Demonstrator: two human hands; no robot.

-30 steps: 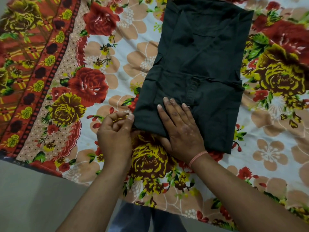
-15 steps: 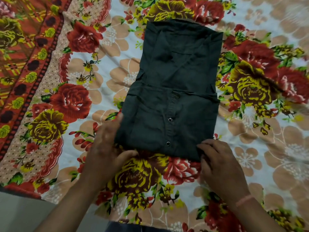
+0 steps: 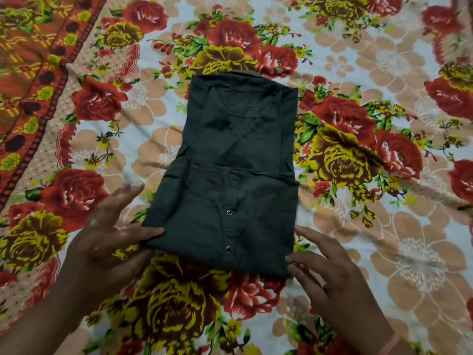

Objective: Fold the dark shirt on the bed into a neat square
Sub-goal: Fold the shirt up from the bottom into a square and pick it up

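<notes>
A dark shirt (image 3: 230, 149), folded into a long rectangle, lies flat near the middle of a bed (image 3: 384, 239) covered by a floral sheet (image 3: 340, 67) of red roses, yellow blooms and peach flowers on a pale ground. The garment's collar (image 3: 245, 74) is at the far end, pointing away from the person. The lower part is doubled up over the body, its fold line crossing the fabric about midway, so that the button placket (image 3: 231, 190) faces up at the near end. Two metal snaps show on that placket, an upper snap (image 3: 229, 212) and a lower snap (image 3: 228, 249), one above the other. The shirt sits slightly askew, its near edge slanting down toward the right.

Both hands flank the near end of the garment and hold nothing. The left hand (image 3: 110, 237) lies open with fingers spread beside the shirt's left edge, its thumb stretched across to rest on the near-left corner of the cloth. The right hand (image 3: 330, 275) is likewise open, fingers straight and fanned, just beside the near-right corner. Its thumb and forefinger appear to brush the fabric's edge, though blur makes contact hard to confirm. A pink band (image 3: 389, 344) circles the right wrist. Along the left of the frame runs the sheet's orange-red border (image 3: 30, 73), patterned with small yellow roses and dark dots.
</notes>
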